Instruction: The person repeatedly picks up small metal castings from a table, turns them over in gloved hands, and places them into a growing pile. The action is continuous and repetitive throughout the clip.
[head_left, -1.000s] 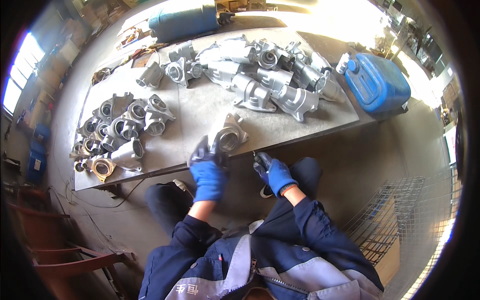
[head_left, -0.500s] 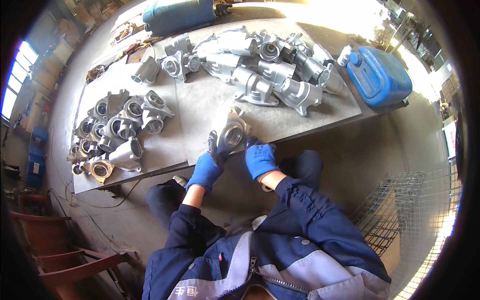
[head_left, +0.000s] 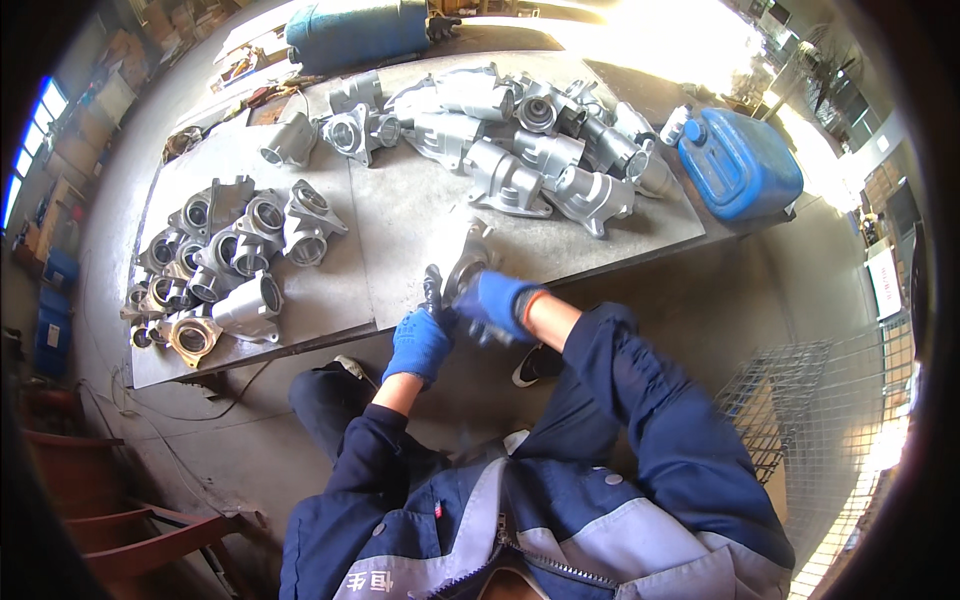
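Note:
At the table's near edge, a silvery metal casting (head_left: pixel 478 243) with a flange and a round bore stands in front of me. My left hand (head_left: pixel 420 338), in a blue glove with dark-coated fingers, is closed on its left side. My right hand (head_left: pixel 500 302), gloved the same way, lies across the near face of the casting and covers most of the bore. Its fingers are hidden and smeared by motion, so I cannot make out whether anything is in them.
More castings (head_left: pixel 510 178) lie heaped at the back of the table (head_left: pixel 400 250); another group (head_left: pixel 225 250) stands at the left. A blue jerrycan (head_left: pixel 740 165) sits at the right corner beside a white bottle (head_left: pixel 676 122). A blue drum (head_left: pixel 355 35) lies beyond. Wire mesh (head_left: pixel 800 390) is at lower right.
My right hand has moved left from beside the casting to across its face, covering the bore. My left hand stays at the casting's left side.

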